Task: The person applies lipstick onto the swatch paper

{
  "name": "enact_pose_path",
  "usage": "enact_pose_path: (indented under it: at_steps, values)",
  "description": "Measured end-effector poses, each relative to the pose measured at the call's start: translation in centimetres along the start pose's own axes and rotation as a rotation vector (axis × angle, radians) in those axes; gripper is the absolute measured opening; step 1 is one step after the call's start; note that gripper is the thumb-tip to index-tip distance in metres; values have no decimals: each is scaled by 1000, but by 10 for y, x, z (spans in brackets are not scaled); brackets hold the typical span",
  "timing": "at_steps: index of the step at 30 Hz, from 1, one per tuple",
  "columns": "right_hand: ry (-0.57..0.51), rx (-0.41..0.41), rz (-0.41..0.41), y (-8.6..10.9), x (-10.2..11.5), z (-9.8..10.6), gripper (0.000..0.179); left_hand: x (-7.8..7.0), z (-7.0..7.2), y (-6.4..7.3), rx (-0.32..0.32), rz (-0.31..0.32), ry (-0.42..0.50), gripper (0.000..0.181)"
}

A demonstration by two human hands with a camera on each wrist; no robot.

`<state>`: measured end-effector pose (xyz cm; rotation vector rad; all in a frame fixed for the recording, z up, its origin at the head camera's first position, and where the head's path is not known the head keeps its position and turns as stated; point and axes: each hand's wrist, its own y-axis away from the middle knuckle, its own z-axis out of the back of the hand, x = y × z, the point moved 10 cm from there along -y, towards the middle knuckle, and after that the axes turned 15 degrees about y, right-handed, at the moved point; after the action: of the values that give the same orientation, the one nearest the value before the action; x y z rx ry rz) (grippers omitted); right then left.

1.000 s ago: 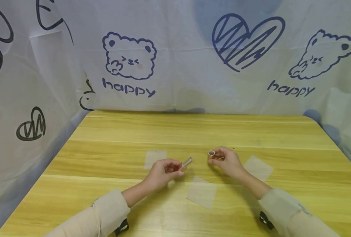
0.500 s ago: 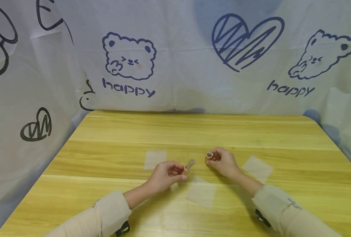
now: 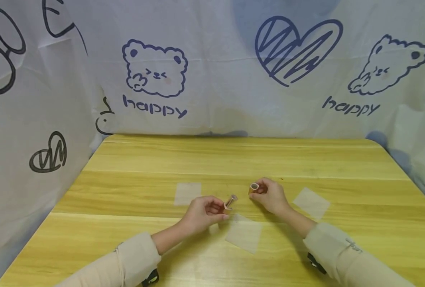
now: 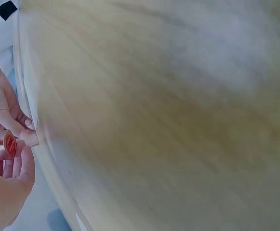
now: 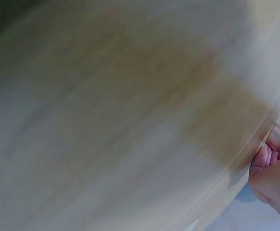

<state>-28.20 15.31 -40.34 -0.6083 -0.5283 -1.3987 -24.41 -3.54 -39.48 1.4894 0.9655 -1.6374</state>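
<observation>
In the head view my left hand point(image 3: 202, 213) pinches what looks like a lipstick point(image 3: 231, 201). Its slim clear and silvery stem tilts up to the right out of a tan base. The left wrist view shows the round red underside point(image 4: 11, 143) of that base between the fingertips. Across a small gap, my right hand point(image 3: 273, 196) grips a short, hollow, orange-tan lipstick cap point(image 3: 253, 190), its pale-rimmed mouth facing up. Cap and lipstick are apart. In the right wrist view the fingers point(image 5: 262, 156) are partly visible at the right edge.
Both hands are over a wood-grain table point(image 3: 227, 159). Three pale translucent squares lie on it: one at the left point(image 3: 187, 193), one at the front middle point(image 3: 244, 234), one at the right point(image 3: 311, 203). A printed white cloth point(image 3: 216, 99) hangs behind the table.
My left hand has shifted slightly right with the lipstick, which now stands more upright. My right hand has moved a little left with the cap, then nearly stopped.
</observation>
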Motion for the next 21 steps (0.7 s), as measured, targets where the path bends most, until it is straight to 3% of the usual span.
enact_pose_path:
  at_steps: [11,21]
  values:
    - [16,-32,-28,9,9,11,47,1,-2,2,-16,20,51,21]
    - [-10,-199,116,21,36,40,31,1,0,-1,-86,17,90,21]
